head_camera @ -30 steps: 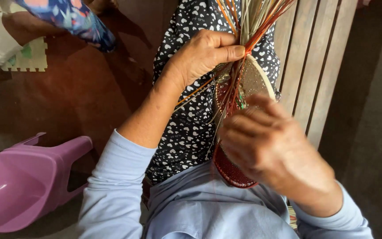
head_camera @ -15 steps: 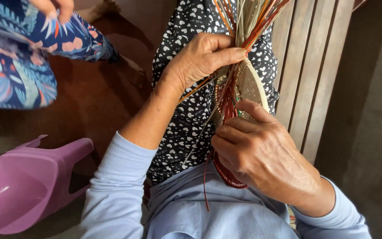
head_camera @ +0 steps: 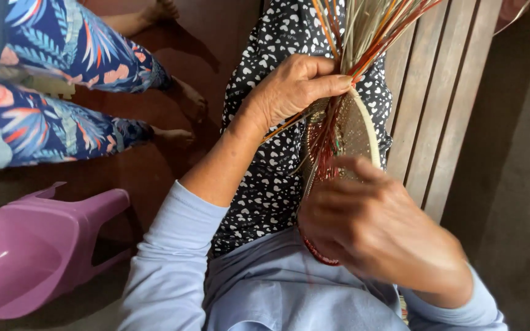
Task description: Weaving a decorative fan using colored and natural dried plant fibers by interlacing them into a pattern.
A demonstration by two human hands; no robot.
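A round woven basket piece (head_camera: 352, 136) of tan and red strands stands on edge over my lap. Loose strands (head_camera: 372, 27) in tan, orange and red fan upward from its top. My left hand (head_camera: 292, 86) is closed around those strands just above the woven disc. Lower down, my right hand (head_camera: 378, 227) grips the near rim of the disc and hides its bottom edge, where a red border shows. My black skirt with white hearts (head_camera: 265, 178) lies beneath.
A pink plastic scoop (head_camera: 38, 251) sits on the floor at lower left. Another person's legs in blue floral trousers (head_camera: 56, 92) and bare feet stand at upper left. A slatted wooden bench (head_camera: 443, 104) runs along the right.
The other person has walked further into view at upper left. My right hand has shifted on the disc's near rim. The left hand keeps its hold on the strands.
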